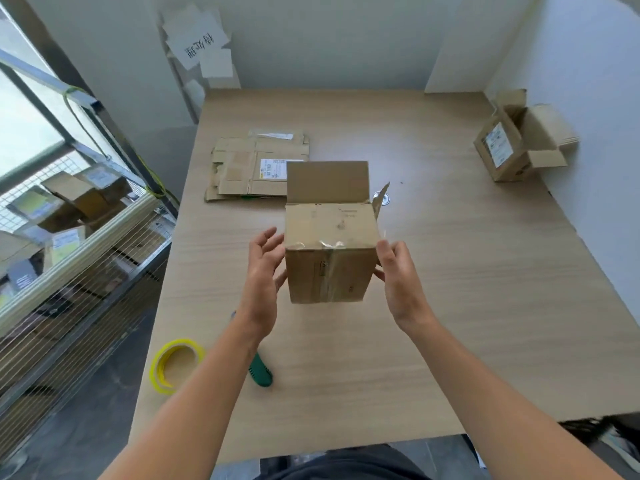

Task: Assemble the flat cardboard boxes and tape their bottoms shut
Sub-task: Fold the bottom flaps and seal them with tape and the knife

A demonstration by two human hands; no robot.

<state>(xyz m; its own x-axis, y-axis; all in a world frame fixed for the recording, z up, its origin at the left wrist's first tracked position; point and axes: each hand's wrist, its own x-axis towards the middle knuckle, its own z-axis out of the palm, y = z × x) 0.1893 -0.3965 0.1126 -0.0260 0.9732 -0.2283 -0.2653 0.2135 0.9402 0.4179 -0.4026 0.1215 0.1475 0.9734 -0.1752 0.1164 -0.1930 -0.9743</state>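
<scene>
We are holding a small cardboard box (330,251) over the middle of a pale wood-grain table (450,306), tipped so that its bottom is facing us and its open top flaps are pointing away. A strip of clear tape (330,271) is running down that bottom seam and folding over the upper edge. Whether the box is touching the tabletop, we cannot tell.

Our left hand (263,271) is flanking the box's left wall, its fingers spread and nearly straight, the thumb touching the near left edge. Our right hand (398,275) is gripping the right wall, fingers pressed together and bent against it, the thumb meeting the near right corner.

Just behind the box, a stack of flattened cartons (249,171) is lying on the table, one of them showing a white shipping label. A small round metal fitting (386,199) is peeking out beside the box's right flap. Well apart, by the far right edge, another box (502,154) is lying on its side with its flaps open.

Nearer us on the left, a yellow tape roll (175,365) is lying flat beside a green-handled tool (260,372), which our left forearm is partly hiding. Left of the table, a wire cage cart (69,254) is holding more labelled boxes, and paper sheets (199,39) are hanging on the far wall.
</scene>
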